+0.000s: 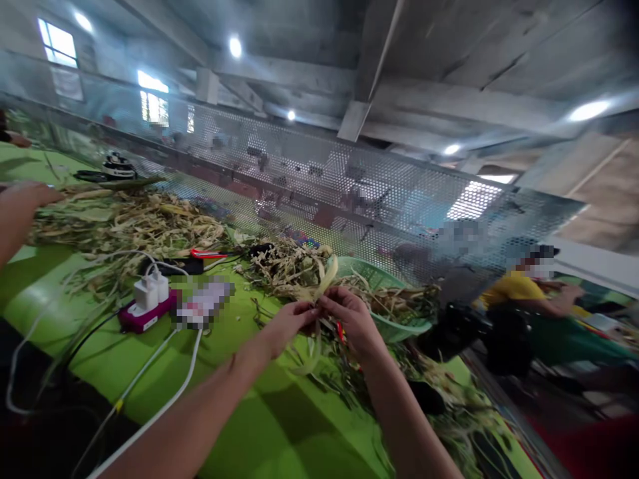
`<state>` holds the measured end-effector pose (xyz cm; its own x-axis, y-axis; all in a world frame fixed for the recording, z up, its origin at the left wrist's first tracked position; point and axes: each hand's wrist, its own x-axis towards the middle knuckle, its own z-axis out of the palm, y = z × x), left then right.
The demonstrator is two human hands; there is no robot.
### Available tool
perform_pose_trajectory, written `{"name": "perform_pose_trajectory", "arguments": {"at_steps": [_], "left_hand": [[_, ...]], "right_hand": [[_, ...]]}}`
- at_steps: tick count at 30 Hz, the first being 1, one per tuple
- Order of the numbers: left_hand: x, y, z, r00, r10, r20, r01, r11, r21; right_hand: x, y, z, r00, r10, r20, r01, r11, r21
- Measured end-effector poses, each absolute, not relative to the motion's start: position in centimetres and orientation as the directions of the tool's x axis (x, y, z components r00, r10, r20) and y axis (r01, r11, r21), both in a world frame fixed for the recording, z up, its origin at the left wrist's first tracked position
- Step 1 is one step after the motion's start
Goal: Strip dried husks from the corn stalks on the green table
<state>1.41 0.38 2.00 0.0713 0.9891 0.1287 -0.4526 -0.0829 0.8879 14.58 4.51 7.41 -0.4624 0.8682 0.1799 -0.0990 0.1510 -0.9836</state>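
My left hand and my right hand meet over the green table, fingertips pinched together. Between them is a pale yellow-green leaf strip, its broad end sticking up and a thinner part hanging below the fingers. Just behind my hands lies a heap of dried plant stalks and leaves. A light green plastic basket holding more dried stalks sits beyond my right hand. Something small and red shows beside the right palm; its kind is partly hidden.
Chargers fill a purple power strip at left, with white cables trailing off the front edge. A phone-like blurred item and a red cutter lie nearby. Another person's arm reaches in at far left. A perforated metal screen stands behind.
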Motion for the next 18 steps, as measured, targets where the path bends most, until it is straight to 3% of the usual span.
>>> {"name": "perform_pose_trajectory", "arguments": {"at_steps": [5, 10, 18], "left_hand": [[0.5, 0.7, 1.7, 0.084, 0.977, 0.194, -0.467, -0.133, 0.874], [0.2, 0.4, 2.3, 0.098, 0.955, 0.281, -0.365, -0.228, 0.903], [0.4, 0.3, 2.3, 0.056, 0.955, 0.293, -0.421, -0.243, 0.874]], "right_hand": [[14.8, 5.1, 7.1, -0.477, 0.874, 0.096, -0.193, 0.003, -0.981], [14.4, 5.2, 6.5, -0.453, 0.891, 0.015, -0.210, -0.091, -0.973], [14.6, 5.6, 6.0, -0.434, 0.898, 0.070, -0.168, -0.005, -0.986]]}}
